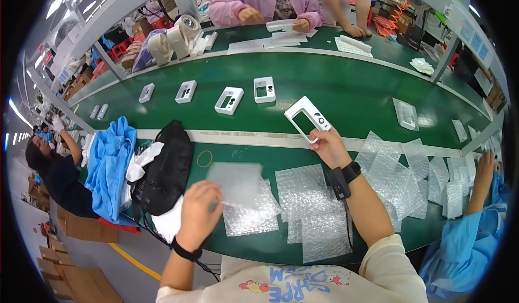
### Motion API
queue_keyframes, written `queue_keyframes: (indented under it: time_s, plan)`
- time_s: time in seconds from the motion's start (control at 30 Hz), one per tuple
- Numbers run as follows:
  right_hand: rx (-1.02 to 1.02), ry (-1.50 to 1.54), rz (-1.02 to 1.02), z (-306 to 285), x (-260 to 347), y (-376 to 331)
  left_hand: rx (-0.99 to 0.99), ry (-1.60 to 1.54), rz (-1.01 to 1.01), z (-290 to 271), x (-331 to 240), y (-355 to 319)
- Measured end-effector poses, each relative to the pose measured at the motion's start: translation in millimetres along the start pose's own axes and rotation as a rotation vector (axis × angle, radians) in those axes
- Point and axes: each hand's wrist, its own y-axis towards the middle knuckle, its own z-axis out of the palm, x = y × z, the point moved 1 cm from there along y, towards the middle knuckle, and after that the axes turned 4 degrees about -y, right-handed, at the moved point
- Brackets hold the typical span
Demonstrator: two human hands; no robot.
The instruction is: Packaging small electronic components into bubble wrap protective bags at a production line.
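Observation:
My right hand (328,147) grips a white plastic housing (299,108) by its lower right corner. The housing has a large rectangular window and a round dark detail beside it, and it is tilted above the belt's near rail. My left hand (199,208) pinches the left edge of a frosted, translucent plastic pouch (236,180), blurred by motion. Under that pouch lies a bubble-wrap piece (251,216) on the green table. More bubble-wrap pouches (300,187) are spread between my arms, some overlapping.
Similar white housings (229,101) stand spaced along the green belt (216,70). A wrapped one (405,114) lies at its right. A black bag (167,168) and blue cloth (111,160) fill the table's left. Clear bubble sheets (389,173) spread rightward. Co-workers sit opposite and on both sides.

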Motion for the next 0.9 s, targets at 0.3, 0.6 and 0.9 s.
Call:
queue_keyframes:
  time_s: [0.3,0.6,0.9]
  plan:
    - [-0.037,0.020,-0.032,-2.7,2.9,9.9,0.228,-0.139,-0.159,33.4,50.7,22.6]
    - [-0.030,0.004,-0.023,-1.0,0.5,6.7,0.261,-0.308,-0.329,28.9,71.9,24.1]
    - [-0.025,0.020,0.011,-3.1,1.8,5.3,0.346,0.100,0.104,22.4,78.4,25.7]
